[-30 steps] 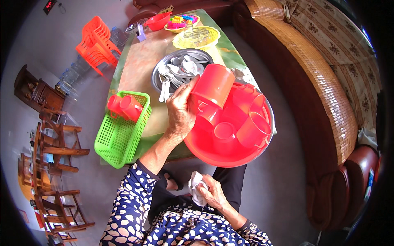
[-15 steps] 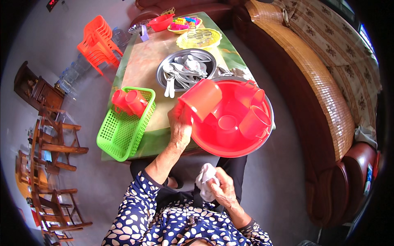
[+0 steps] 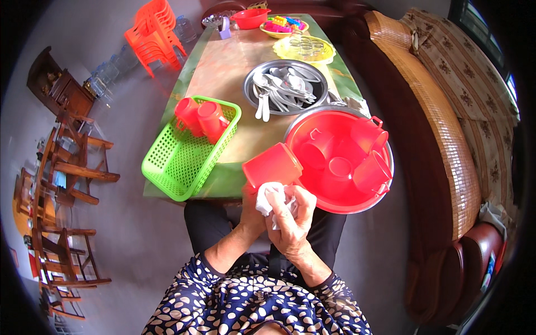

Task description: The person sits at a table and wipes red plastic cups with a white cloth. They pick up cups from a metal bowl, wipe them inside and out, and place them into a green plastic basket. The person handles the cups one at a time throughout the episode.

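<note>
Two hands [image 3: 279, 215], cloth [image 3: 272, 195], red cup [image 3: 273, 165]

We see a long table [image 3: 223, 72] carrying a metal bowl [image 3: 286, 86] of spoons at its middle. Nearer than the bowl sit a green basket [image 3: 187, 151] and a red basin [image 3: 338, 159]; beyond it lie a yellow plate [image 3: 304, 49] and a red bowl [image 3: 250, 18].
</note>
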`<control>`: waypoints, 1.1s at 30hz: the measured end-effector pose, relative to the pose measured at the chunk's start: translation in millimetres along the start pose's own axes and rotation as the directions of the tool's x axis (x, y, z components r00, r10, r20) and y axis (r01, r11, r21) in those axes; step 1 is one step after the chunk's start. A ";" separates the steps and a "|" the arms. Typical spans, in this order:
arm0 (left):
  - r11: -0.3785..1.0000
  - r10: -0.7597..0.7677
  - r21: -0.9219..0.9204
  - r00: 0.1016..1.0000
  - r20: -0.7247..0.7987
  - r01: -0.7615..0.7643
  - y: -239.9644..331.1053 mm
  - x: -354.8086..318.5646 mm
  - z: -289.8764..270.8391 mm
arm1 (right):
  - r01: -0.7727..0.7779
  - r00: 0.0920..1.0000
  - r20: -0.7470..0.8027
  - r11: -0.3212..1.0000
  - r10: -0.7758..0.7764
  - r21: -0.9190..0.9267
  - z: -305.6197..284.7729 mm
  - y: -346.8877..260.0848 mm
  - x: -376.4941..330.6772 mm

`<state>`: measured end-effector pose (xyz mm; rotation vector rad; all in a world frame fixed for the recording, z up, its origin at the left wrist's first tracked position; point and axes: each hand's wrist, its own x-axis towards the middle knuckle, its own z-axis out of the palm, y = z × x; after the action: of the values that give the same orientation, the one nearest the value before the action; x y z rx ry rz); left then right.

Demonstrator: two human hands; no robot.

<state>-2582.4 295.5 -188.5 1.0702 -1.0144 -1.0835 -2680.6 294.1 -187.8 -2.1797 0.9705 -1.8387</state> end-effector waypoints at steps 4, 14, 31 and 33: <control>0.955 -0.083 -0.290 0.993 -0.084 0.056 4.7 2.1 -1.1 | 0.004 0.999 -0.040 0.999 -0.006 -0.051 6.2 0.3 9.2; 0.975 -0.126 -0.197 0.982 -0.139 0.098 -28.1 -5.2 -22.9 | -0.238 0.970 0.069 0.967 0.232 0.094 4.1 32.7 29.4; 0.946 0.196 0.287 0.971 -0.133 -0.152 1.4 -10.8 -41.5 | -0.517 0.848 0.369 0.749 0.381 0.415 -11.6 22.2 25.7; 0.886 0.296 0.397 0.951 -0.090 -0.238 13.3 -9.5 -44.0 | -0.579 0.808 0.408 0.700 0.425 0.418 -15.5 19.8 26.5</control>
<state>-2539.1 313.3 -184.6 1.2570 -1.2420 -0.5805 -2701.2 268.8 -171.3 -1.5638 0.7765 -1.2807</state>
